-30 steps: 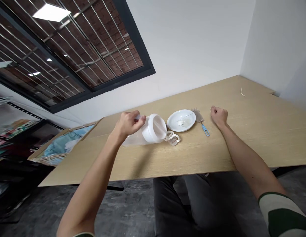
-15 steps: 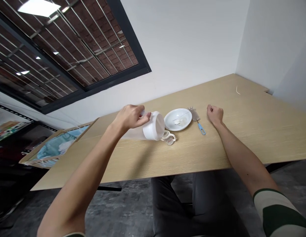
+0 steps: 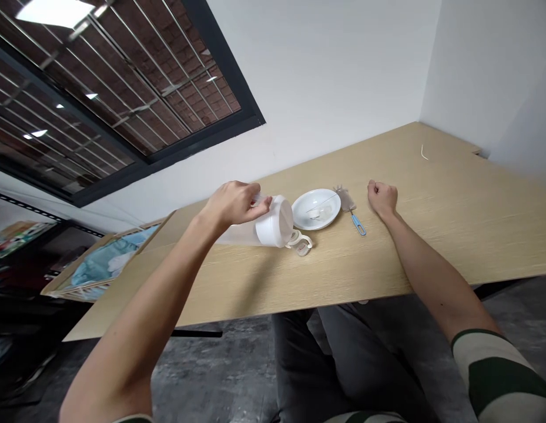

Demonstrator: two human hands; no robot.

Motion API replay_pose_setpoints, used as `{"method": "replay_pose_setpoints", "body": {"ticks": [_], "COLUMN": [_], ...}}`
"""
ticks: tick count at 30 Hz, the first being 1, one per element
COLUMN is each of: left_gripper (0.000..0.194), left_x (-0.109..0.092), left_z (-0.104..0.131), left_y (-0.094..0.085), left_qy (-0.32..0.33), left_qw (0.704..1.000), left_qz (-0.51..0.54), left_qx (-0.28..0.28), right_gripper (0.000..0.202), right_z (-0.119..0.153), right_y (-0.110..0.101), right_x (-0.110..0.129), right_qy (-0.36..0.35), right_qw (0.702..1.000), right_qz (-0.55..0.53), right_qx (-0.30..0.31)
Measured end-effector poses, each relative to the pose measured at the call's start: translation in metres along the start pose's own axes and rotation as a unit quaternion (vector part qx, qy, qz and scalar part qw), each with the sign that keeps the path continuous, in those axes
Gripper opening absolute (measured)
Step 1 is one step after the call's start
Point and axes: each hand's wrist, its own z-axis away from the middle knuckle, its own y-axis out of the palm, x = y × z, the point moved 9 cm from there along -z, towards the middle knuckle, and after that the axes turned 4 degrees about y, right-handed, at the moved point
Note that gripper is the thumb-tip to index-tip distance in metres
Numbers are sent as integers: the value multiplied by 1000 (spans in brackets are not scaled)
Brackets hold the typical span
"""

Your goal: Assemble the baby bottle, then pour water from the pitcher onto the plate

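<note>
Over the last second the left hand [image 3: 234,202] has slid along the tipped jug [image 3: 259,226] towards its white lidded end, so the fingers [image 3: 259,204] now curl over the rim of the lid rather than the clear body; the jug itself has barely moved and lies on its side on the tabletop [image 3: 431,235], its lid facing the small clear piece with ring handles [image 3: 300,242] just beside it. That reads as a regrip near the lid, not a lift. The left fingers are wrapped on the jug from above, partly closed around it. The right hand [image 3: 381,197] rests on the tabletop as before, clenched into a fist and holding nothing visible, near the blue-handled brush [image 3: 351,210] and the white plate [image 3: 317,209].
</note>
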Motion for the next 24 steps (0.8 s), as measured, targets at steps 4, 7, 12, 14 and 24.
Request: {"method": "replay_pose_setpoints", "body": {"ticks": [4,7,12,14,24], "left_gripper": [39,38,38,39,42], "left_x": [-1,-1,0,0,-2], "left_z": [3,4,0,-2,-9], "left_y": [-1,2,4,5,4], "left_qy": [-10,-6,7,12,13], "left_qw": [1000,999,999,999,1000], "left_qz": [9,26,38,33,4], "left_qx": [20,19,-2,-6,10], "right_gripper": [49,50,54,54,51], "right_z": [0,0,0,-1,1], "right_y": [0,0,0,1,1], "right_x": [0,0,-1,-1,1], "right_qy": [-1,1,8,9,5], "right_qw": [1000,1000,1000,1000,999], "right_qz": [14,18,15,14,22], "right_qx": [2,6,18,25,28]}}
